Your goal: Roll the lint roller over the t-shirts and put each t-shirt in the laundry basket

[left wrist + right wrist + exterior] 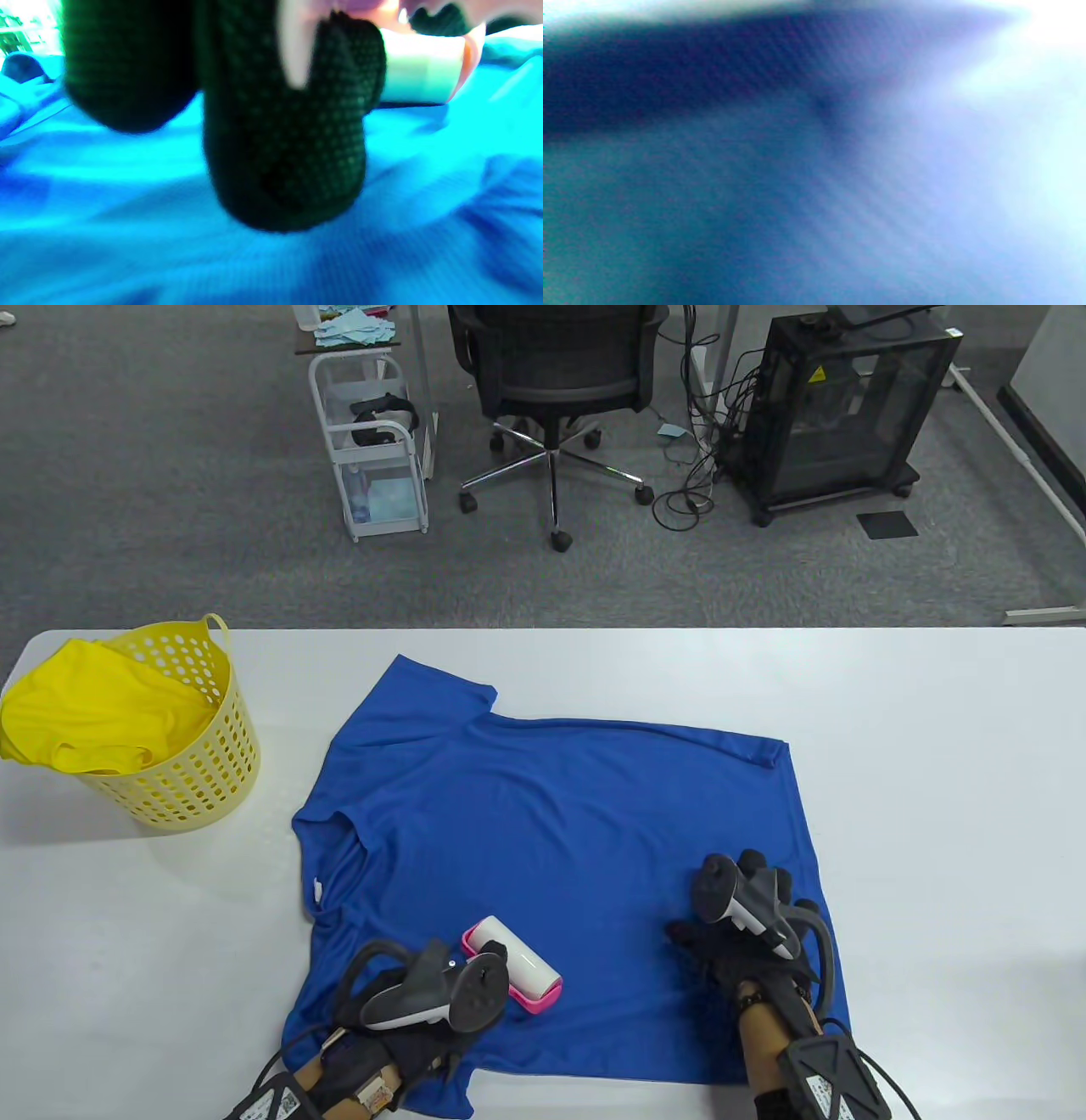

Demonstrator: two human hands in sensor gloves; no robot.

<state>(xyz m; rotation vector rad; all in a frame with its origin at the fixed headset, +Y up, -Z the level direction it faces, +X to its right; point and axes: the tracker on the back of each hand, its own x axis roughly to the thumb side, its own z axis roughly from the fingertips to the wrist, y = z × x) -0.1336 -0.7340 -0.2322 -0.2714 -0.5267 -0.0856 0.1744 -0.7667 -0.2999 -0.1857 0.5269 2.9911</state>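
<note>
I see a blue t-shirt (560,848) spread flat at the table's (933,746) centre. At its 7 o'clock edge my left hand (424,1010) grips the lint roller (513,963); the wrist view shows gloved fingers (288,169) curled round the handle, the white roll (420,70) lying on the cloth. My right hand (747,933) rests on the shirt at 5 o'clock, fingers seemingly spread flat; its wrist view is only blurred blue. At 10 o'clock stands the laundry basket (199,780), holding a yellow t-shirt (93,712).
</note>
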